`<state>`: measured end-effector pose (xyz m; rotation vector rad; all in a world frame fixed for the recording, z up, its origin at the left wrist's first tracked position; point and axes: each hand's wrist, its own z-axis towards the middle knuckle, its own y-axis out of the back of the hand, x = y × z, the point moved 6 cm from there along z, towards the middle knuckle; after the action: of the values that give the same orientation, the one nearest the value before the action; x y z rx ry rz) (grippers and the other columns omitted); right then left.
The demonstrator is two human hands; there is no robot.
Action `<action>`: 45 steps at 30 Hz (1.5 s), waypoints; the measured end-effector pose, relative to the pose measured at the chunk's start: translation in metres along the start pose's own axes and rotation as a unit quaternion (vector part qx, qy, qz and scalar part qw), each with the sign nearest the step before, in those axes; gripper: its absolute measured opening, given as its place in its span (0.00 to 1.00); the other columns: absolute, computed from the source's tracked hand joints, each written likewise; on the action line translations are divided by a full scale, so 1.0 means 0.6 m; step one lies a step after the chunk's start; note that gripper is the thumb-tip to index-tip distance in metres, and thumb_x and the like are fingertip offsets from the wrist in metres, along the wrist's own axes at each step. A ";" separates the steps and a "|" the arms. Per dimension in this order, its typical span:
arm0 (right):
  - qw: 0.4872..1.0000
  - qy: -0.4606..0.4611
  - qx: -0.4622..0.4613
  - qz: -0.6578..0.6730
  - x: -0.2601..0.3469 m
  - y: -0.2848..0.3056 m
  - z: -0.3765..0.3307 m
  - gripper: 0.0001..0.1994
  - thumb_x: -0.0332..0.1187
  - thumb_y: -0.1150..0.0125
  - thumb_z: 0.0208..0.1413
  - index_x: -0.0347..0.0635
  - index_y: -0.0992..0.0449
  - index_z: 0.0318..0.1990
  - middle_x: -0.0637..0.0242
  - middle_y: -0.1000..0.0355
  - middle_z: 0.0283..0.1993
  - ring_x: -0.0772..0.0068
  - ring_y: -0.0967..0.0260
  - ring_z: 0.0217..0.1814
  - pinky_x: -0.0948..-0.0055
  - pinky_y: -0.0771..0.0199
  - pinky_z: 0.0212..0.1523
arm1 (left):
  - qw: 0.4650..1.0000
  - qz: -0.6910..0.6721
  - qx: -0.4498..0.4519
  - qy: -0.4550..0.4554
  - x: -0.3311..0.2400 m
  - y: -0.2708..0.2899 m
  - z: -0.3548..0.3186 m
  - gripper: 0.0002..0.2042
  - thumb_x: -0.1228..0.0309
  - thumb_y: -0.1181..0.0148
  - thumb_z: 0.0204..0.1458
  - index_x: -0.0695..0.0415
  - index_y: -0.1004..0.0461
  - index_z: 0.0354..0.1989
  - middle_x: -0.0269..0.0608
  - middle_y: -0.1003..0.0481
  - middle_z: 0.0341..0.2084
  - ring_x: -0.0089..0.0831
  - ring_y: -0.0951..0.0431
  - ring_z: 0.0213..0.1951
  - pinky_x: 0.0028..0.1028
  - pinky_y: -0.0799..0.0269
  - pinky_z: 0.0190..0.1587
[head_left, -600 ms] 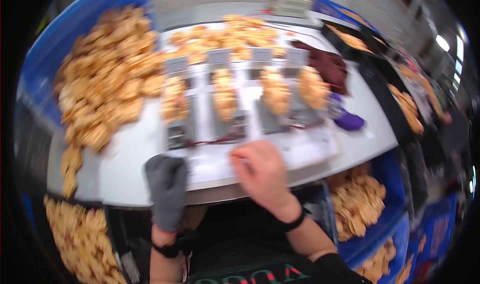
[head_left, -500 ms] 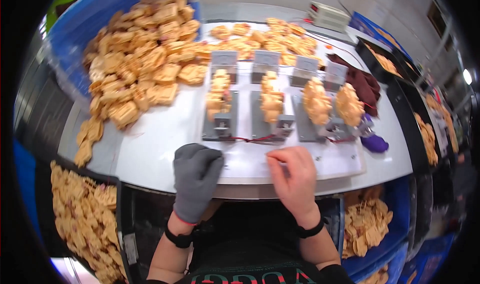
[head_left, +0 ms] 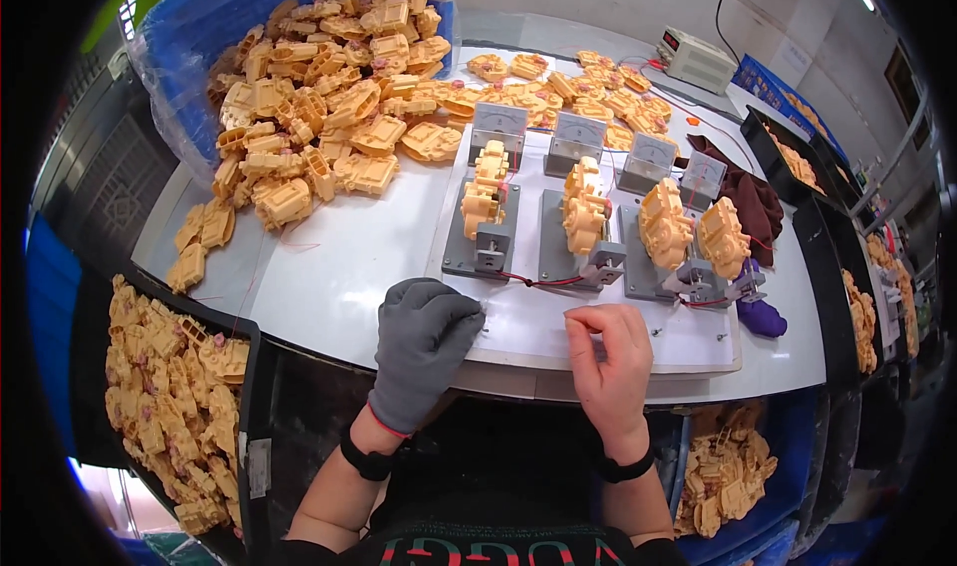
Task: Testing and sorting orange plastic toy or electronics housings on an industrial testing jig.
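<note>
My left hand [head_left: 424, 342], in a grey glove, rests at the table's front edge with its fingers curled together; nothing shows in it. My right hand [head_left: 610, 367] is bare and loosely closed near the board's front edge, with no object visible in its grip. Beyond both hands, grey test fixtures stand in a row on a white board [head_left: 528, 332]. They carry yellow plastic gearbox housings, among them the leftmost housing [head_left: 485, 189], a second housing [head_left: 584, 207], a third housing [head_left: 665, 225] and the rightmost housing [head_left: 724, 237]. Behind the leftmost one stands an analog meter [head_left: 499, 120].
A blue bin [head_left: 169, 48] at back left spills yellow housings [head_left: 364, 167] onto the table. Black trays of housings [head_left: 159, 407] flank the near left and right. A power supply [head_left: 698, 60], brown cloth [head_left: 748, 199] and purple object [head_left: 763, 317] sit to the right.
The view has shifted, so the table and fixtures appear further right and the picture is sharper. Both hands stay closed by the front edge, and the housings remain on their fixtures.
</note>
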<state>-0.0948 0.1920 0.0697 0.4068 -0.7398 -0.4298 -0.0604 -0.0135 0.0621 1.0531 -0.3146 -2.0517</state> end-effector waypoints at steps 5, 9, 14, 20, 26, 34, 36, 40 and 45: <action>0.998 0.016 -0.009 0.052 0.013 0.003 -0.003 0.04 0.27 0.34 0.54 0.41 0.23 0.37 0.65 0.26 0.34 0.60 0.32 0.36 0.67 0.33 0.39 | 1.000 -0.019 0.004 0.005 -0.005 0.001 0.001 0.03 0.73 0.32 0.45 0.56 0.20 0.29 0.41 0.23 0.29 0.41 0.25 0.37 0.36 0.31 0.42; 0.988 0.049 0.017 0.142 0.064 -0.034 0.009 0.11 0.27 0.34 0.55 0.39 0.24 0.45 0.61 0.28 0.39 0.59 0.33 0.39 0.66 0.31 0.43 | 0.999 -0.002 0.050 0.015 0.004 0.004 -0.008 0.07 0.75 0.33 0.47 0.56 0.21 0.36 0.40 0.25 0.33 0.40 0.28 0.43 0.36 0.33 0.48; 0.965 -0.058 0.035 0.252 0.044 -0.090 0.047 0.21 0.31 0.35 0.58 0.38 0.32 0.58 0.59 0.33 0.44 0.65 0.34 0.42 0.69 0.30 0.45 | 0.970 -0.191 0.074 0.132 0.040 0.028 0.033 0.18 0.70 0.37 0.57 0.63 0.27 0.54 0.42 0.24 0.40 0.29 0.24 0.44 0.30 0.28 0.49; 0.949 -0.046 0.079 0.301 0.044 -0.102 0.054 0.19 0.32 0.34 0.57 0.39 0.28 0.55 0.62 0.32 0.41 0.69 0.33 0.38 0.71 0.29 0.42 | 0.945 -0.113 0.231 0.201 0.034 0.010 0.209 0.34 0.54 0.38 0.57 0.66 0.39 0.65 0.43 0.26 0.46 0.24 0.27 0.48 0.26 0.28 0.49; 0.946 -0.054 0.117 0.297 0.056 -0.120 0.034 0.19 0.28 0.32 0.52 0.40 0.25 0.52 0.67 0.32 0.40 0.74 0.36 0.35 0.74 0.31 0.39 | 0.915 0.129 0.368 0.101 0.070 -0.096 0.244 0.16 0.69 0.40 0.47 0.63 0.24 0.45 0.52 0.21 0.36 0.37 0.18 0.37 0.32 0.21 0.31; 0.925 -0.081 0.132 0.347 0.015 -0.112 0.021 0.24 0.25 0.40 0.58 0.38 0.33 0.63 0.71 0.38 0.45 0.82 0.44 0.38 0.82 0.38 0.44 | 0.987 0.110 0.099 0.067 -0.079 0.112 0.242 0.29 0.68 0.42 0.50 0.60 0.37 0.62 0.59 0.27 0.52 0.53 0.26 0.56 0.40 0.30 0.58; 0.933 -0.080 0.128 0.328 0.010 -0.111 0.022 0.27 0.26 0.40 0.58 0.38 0.35 0.66 0.68 0.37 0.48 0.81 0.42 0.38 0.81 0.37 0.44 | 0.994 0.105 0.025 0.027 -0.037 0.193 0.186 0.33 0.68 0.44 0.51 0.59 0.42 0.69 0.59 0.31 0.59 0.52 0.28 0.59 0.38 0.33 0.62; 0.951 -0.095 0.126 0.267 0.012 -0.101 0.028 0.28 0.25 0.39 0.56 0.39 0.35 0.66 0.66 0.36 0.49 0.80 0.39 0.40 0.78 0.33 0.44 | 0.944 0.193 -0.015 0.268 0.193 0.407 0.034 0.35 0.69 0.43 0.53 0.54 0.44 0.71 0.58 0.31 0.59 0.46 0.26 0.56 0.35 0.30 0.58; 0.947 -0.079 0.133 0.282 0.037 -0.118 0.033 0.30 0.26 0.37 0.54 0.40 0.35 0.66 0.67 0.35 0.48 0.77 0.37 0.41 0.77 0.32 0.44 | 0.689 0.557 0.049 0.461 0.322 0.662 -0.179 0.30 0.66 0.47 0.53 0.48 0.37 0.68 0.55 0.35 0.64 0.50 0.32 0.63 0.42 0.32 0.61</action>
<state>-0.1105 0.1175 0.0598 0.3947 -1.0349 0.1826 0.1702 -0.4038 0.0946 1.3277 -0.3780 -0.3041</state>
